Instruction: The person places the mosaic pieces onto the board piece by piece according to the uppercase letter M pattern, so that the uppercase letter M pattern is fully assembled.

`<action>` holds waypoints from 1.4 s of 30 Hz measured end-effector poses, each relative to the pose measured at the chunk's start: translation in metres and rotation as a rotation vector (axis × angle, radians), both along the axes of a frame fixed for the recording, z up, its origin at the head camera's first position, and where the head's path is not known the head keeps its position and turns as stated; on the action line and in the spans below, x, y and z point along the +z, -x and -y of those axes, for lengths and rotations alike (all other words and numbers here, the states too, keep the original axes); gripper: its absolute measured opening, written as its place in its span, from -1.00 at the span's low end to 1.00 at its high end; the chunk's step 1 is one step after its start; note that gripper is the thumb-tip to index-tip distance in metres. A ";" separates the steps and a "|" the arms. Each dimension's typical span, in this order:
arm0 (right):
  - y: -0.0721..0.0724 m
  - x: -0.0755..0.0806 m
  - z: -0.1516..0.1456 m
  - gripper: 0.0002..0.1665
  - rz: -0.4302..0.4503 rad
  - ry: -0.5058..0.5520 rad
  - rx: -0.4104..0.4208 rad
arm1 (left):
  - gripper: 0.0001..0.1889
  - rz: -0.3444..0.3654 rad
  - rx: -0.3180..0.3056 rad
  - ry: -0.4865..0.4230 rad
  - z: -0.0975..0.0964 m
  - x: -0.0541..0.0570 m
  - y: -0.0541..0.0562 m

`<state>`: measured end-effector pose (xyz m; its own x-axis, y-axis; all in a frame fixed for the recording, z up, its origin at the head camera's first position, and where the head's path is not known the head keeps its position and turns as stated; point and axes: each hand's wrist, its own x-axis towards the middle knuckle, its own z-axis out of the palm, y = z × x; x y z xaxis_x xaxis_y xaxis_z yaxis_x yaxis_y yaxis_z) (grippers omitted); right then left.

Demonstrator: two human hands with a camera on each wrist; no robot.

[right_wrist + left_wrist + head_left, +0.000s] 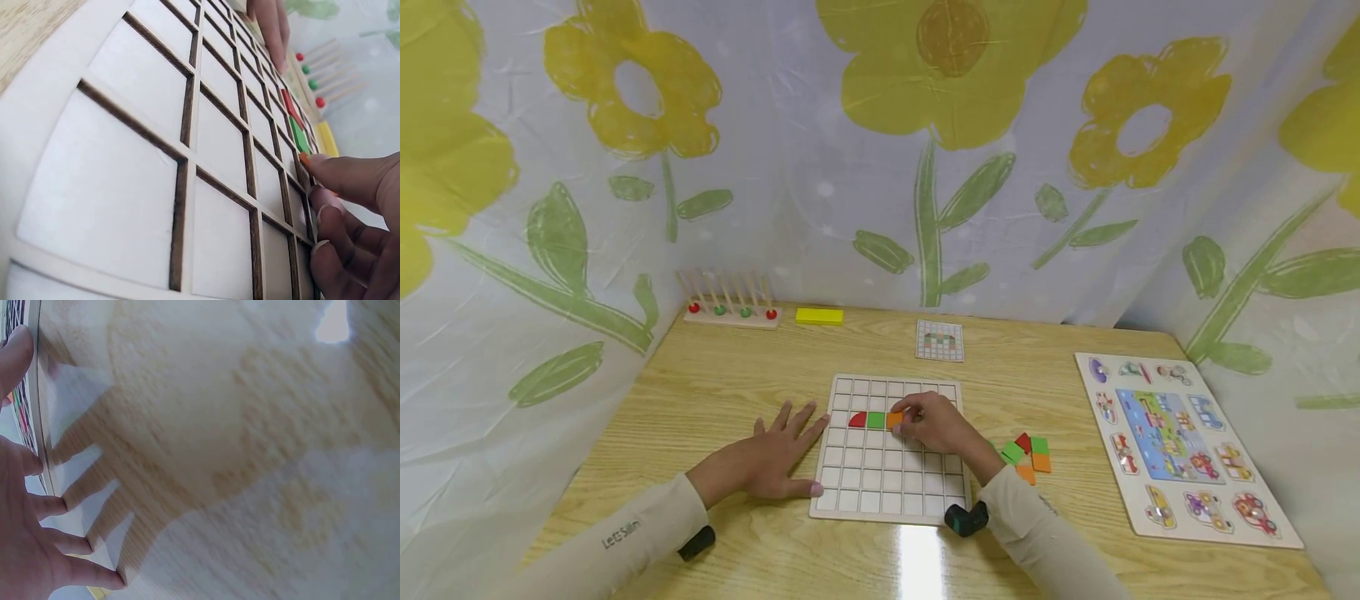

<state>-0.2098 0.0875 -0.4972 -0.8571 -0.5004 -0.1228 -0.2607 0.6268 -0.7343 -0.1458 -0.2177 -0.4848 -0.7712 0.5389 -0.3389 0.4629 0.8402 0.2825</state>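
Observation:
A wooden grid board (868, 504) lies in front of me, its pale square cells framed by thin ridges. In one upper row sit a red quarter-round tile (858, 420), a green square tile (876, 420) and an orange square tile (894, 419), side by side. My right hand (934, 423) pinches the orange tile between thumb and fingers at its cell; the fingers partly cover it. Spread-fingered, my left hand (772, 458) rests on the table along the board's left edge, its thumb and index fingertips right at that edge. The left wrist view shows the left hand's (37, 531) straight fingers.
Several loose red, green and orange tiles (1013, 452) lie right of the board. Behind it is a small pattern card (939, 341). A yellow block (819, 317) and a peg stand with beads (732, 317) stand at the back left. A picture puzzle board (1247, 492) lies at right.

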 end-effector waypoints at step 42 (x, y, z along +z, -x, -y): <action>-0.004 -0.002 -0.023 -0.72 -0.055 0.097 0.075 | 0.07 0.030 0.022 -0.046 -0.003 0.007 -0.002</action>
<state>-0.2059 0.1106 -0.4995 -0.8212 -0.5702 -0.0244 -0.3454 0.5305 -0.7741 -0.1438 -0.2146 -0.4782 -0.7728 0.5378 -0.3371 0.4356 0.8356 0.3346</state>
